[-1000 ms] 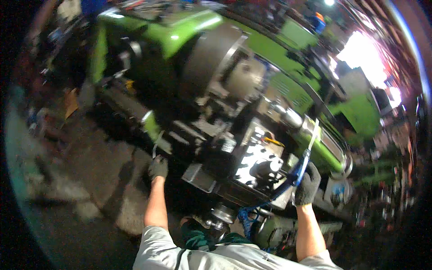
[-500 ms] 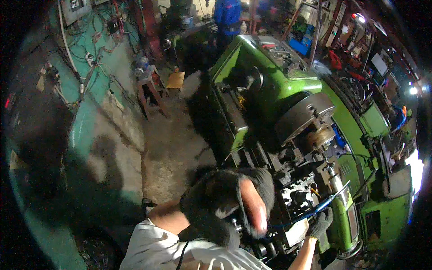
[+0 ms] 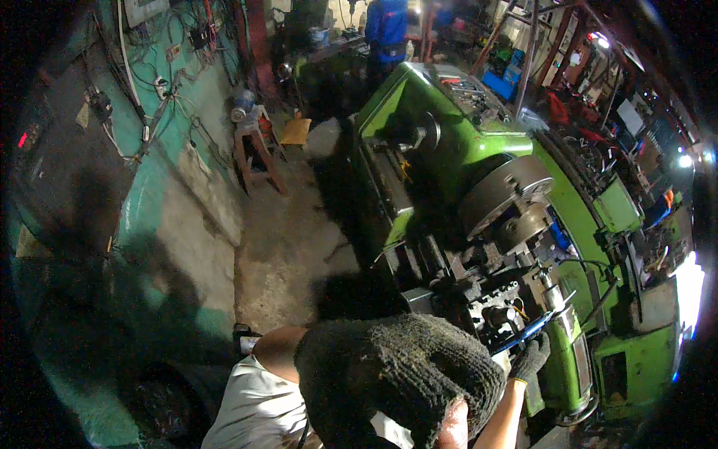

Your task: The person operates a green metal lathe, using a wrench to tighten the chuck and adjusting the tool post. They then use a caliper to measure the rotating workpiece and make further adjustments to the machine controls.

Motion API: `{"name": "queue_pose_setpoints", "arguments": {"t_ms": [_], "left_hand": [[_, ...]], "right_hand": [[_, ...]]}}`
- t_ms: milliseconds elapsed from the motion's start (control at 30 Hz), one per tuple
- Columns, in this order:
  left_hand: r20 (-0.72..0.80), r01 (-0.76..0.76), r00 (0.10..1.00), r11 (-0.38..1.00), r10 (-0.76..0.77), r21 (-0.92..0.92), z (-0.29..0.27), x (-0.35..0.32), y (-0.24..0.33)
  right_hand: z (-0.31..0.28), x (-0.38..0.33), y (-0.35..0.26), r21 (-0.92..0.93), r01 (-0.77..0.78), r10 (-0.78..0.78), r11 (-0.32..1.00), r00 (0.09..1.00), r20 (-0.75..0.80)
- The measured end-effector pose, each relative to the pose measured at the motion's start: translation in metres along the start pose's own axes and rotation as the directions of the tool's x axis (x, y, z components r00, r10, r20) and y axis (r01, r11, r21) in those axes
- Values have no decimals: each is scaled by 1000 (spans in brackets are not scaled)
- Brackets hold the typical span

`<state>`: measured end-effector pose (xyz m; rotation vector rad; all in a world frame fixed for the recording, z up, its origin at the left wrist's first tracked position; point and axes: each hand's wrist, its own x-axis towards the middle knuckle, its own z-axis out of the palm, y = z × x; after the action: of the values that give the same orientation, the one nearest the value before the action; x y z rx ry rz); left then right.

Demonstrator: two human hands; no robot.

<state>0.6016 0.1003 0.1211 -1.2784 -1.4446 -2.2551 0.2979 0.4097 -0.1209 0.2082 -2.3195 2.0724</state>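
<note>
My left hand (image 3: 407,370) fills the lower middle, close up, in a dark grey knitted glove. Its fingers curl downward, with one bare fingertip poking out at the lower right; whatever lies inside the curl is hidden. Further right, my right hand (image 3: 529,359) wears a similar grey glove. Bent fingers bring it against the green tailstock (image 3: 570,359) of a lathe, but what they grip cannot be made out. Just above that hand lies a long, thin blue thing (image 3: 527,334) with a pale pointed tip. Beside it sits the tool post (image 3: 499,313), bright metal with several bolts.
Ahead stands the lathe's green headstock (image 3: 486,142) with a large round chuck (image 3: 499,196); a metal workpiece (image 3: 527,227) juts from it. A stool (image 3: 258,153) carries a small motor by the left wall (image 3: 198,194). A person in blue (image 3: 386,30) is at the back.
My left hand has come nearer and turned, so its knitted back now covers more of the lower view. The right hand has shifted slightly up, nearer the blue thing.
</note>
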Motion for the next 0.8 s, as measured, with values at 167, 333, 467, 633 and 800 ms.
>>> {"name": "queue_pose_setpoints", "arguments": {"t_ms": [167,333,467,633,800], "left_hand": [[12,-26,1000,999,26,30,-12,-13,-14],[-34,-111,993,986,116,124,-25,-41,-61],[-69,-253,959,941,274,227,-28,-64,-111],[56,-245,969,915,240,320,-18,-24,-34],[-72,204,979,861,-193,466,-73,-21,13]], "right_hand": [[-7,6,6,-72,-5,6,997,1000,16],[-8,5,11,6,-42,42,999,999,12],[-22,14,19,-183,27,-12,983,996,84],[-7,11,20,56,-145,149,988,985,-90],[-29,15,35,41,-97,99,994,995,-30]]}}
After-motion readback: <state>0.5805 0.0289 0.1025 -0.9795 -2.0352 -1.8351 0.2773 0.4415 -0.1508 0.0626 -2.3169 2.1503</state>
